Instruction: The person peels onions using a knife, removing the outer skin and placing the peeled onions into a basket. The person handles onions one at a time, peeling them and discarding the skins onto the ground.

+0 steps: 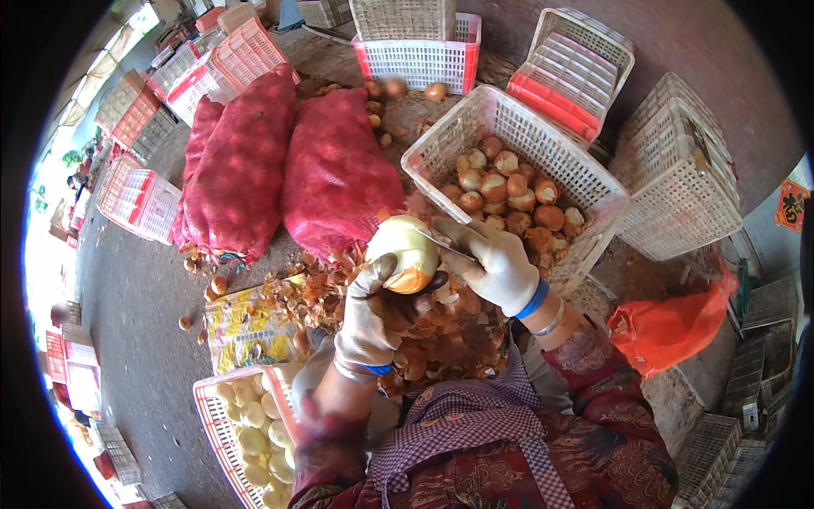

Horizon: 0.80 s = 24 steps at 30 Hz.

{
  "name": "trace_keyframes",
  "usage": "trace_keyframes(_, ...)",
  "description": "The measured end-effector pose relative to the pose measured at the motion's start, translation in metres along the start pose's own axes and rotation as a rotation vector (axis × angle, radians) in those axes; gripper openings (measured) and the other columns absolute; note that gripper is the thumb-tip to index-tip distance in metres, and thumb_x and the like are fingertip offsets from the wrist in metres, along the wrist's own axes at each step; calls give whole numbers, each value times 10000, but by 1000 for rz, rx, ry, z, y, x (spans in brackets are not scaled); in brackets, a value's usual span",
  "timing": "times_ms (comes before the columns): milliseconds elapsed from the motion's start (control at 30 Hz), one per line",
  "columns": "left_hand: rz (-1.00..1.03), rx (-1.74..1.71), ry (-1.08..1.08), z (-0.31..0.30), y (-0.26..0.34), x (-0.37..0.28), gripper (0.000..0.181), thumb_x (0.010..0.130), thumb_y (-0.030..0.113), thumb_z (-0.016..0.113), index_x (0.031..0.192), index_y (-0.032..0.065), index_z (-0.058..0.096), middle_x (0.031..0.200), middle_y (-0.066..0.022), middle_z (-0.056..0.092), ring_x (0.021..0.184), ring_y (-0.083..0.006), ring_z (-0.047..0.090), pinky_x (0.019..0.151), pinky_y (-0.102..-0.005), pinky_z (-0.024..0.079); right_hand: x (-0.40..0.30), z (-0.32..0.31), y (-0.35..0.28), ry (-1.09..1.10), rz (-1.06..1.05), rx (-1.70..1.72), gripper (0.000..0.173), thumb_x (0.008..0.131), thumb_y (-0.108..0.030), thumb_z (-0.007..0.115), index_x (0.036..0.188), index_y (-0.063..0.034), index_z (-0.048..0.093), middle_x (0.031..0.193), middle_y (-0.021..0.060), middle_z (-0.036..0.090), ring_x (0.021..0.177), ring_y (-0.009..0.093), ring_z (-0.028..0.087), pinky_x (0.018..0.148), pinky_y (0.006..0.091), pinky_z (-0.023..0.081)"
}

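Note:
A partly peeled onion rests in my gloved left hand, thumb on its near side. Most of its surface is bare and pale; a patch of orange skin clings to the lower part. My gloved right hand grips a small knife, and its blade meets the onion's upper right side. The knife's handle is mostly hidden by my fingers. Beneath both hands spreads a heap of onion skins. Unpeeled onions fill part of a white plastic crate beyond my right hand.
Red mesh sacks of onions stand ahead to the left. Peeled onions fill a crate by my left side. An orange-red sack lies at the right. Stacked crates line the wall, and loose onions dot the floor.

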<state>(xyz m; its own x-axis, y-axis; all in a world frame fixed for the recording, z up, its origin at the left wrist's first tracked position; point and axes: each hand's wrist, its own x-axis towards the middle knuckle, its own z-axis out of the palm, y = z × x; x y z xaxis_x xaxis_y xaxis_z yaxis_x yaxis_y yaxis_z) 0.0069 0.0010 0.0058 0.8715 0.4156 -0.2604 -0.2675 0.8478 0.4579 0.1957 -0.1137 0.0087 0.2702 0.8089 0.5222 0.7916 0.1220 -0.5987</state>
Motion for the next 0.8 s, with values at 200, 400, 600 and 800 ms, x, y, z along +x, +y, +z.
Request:
trace_keyframes(200,31,32,-14,-7,-5,5,548,967,333,697,1419,49,573,1256,-138,713,1054,-345,709,671,-335,563,3,0,-8,67,4,185,407,928,-117,773,1325,-69,692,1138,168,719,1020,325,735,847,371,603)
trace_keyframes(400,-52,98,-8,-6,-10,7,550,966,327,687,1424,47,568,1229,-120,729,1026,-322,730,676,-331,556,11,-2,2,-49,69,269,400,921,-57,756,1316,-35,697,1177,165,706,1050,325,726,877,355,593)
trace_keyframes(600,36,265,11,13,-12,1,671,889,262,783,1463,32,521,1238,-123,713,1058,-299,725,750,-354,606,10,-4,0,58,-13,231,336,951,-29,712,1287,-12,709,1083,144,725,951,240,735,840,337,577)
trace_keyframes(800,170,471,-49,19,-22,6,891,745,107,883,1513,23,440,1269,-129,687,1093,-295,718,817,-378,641,15,-8,-14,151,245,736,234,1065,-51,555,1207,33,722,1140,117,773,997,161,721,911,305,573)
